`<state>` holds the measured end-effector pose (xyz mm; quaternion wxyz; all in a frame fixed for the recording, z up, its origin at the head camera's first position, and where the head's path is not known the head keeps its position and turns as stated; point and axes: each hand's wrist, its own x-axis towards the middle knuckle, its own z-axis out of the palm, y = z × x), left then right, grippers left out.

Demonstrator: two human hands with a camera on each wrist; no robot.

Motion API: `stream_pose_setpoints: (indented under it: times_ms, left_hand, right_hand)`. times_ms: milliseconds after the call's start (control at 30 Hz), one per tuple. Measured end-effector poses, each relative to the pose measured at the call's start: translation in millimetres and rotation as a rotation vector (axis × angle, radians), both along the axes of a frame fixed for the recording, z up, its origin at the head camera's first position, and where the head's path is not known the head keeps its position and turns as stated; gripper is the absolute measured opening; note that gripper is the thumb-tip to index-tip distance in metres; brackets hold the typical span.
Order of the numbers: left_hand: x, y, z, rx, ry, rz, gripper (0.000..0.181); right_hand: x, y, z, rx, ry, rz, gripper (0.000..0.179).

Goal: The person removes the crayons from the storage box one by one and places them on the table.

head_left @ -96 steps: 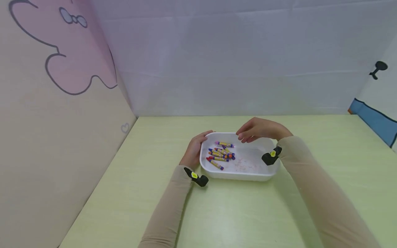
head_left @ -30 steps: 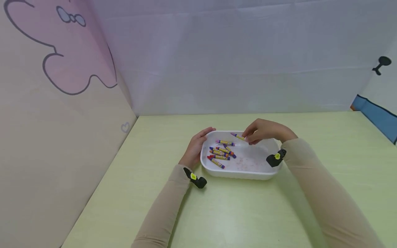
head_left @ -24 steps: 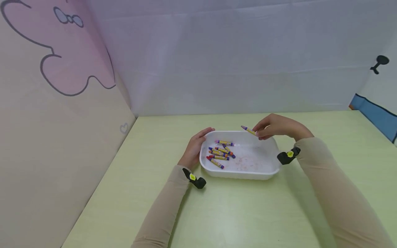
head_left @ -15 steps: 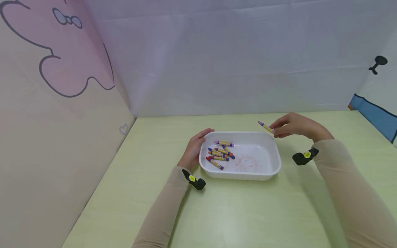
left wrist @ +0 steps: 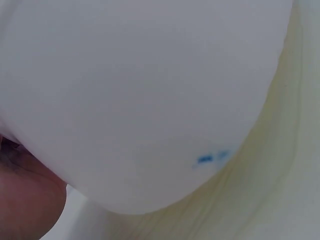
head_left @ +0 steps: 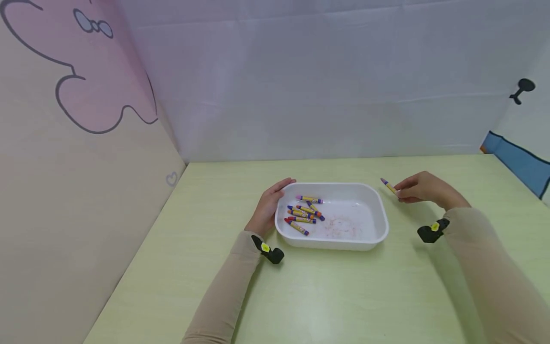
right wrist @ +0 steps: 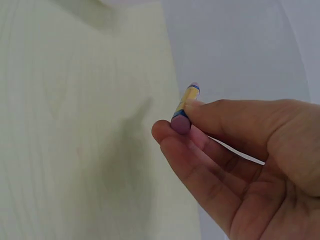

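Between thumb and fingertips my right hand [head_left: 425, 188] pinches a purple crayon [head_left: 388, 186] with a yellow wrapper, to the right of a white plastic tray [head_left: 335, 245]. The right wrist view has the crayon [right wrist: 189, 97] end-on, its mauve butt facing the camera and its shadow falling on the table. My left hand [head_left: 266, 210] holds the tray's left end, with fingers along the far corner. Several crayons [head_left: 306, 213] in red, orange, blue and pink lie in the tray's left half. The left wrist view is mostly the tray's outer wall [left wrist: 140, 110].
The tray stands on a pale yellow-green table [head_left: 318, 296]. A whitish sheet [head_left: 326, 95] rises behind the far edge, and a wall with a pink cartoon drawing [head_left: 107, 86] borders the left. Reddish crayon marks [head_left: 341, 228] stain the tray floor.
My right hand has picked the purple crayon out of the tray, carried it over the right rim and lowered it toward the table. My left hand stays at the tray.
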<state>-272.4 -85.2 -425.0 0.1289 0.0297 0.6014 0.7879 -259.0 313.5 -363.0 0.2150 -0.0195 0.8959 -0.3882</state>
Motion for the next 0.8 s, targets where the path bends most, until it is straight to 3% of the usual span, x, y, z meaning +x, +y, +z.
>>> stream_pose_setpoints:
  times_ms: [200, 533, 800]
  left_hand:
    - [-1.2, 1.4, 0.4, -0.007, 0.0, 0.001, 0.041]
    - [-4.5, 5.2, 1.0, -0.065, 0.016, 0.021, 0.041]
    - [-5.6, 9.1, 1.5, -0.13, 0.027, 0.037, 0.041]
  right_hand:
    - [2.6, 10, -12.0, 0.029, 0.01, -0.012, 0.051]
    - [6.0, 17, -16.6, 0.162, 0.07, -0.006, 0.048]
    - [5.0, 16, -23.9, 0.135, 0.071, -0.021, 0.048]
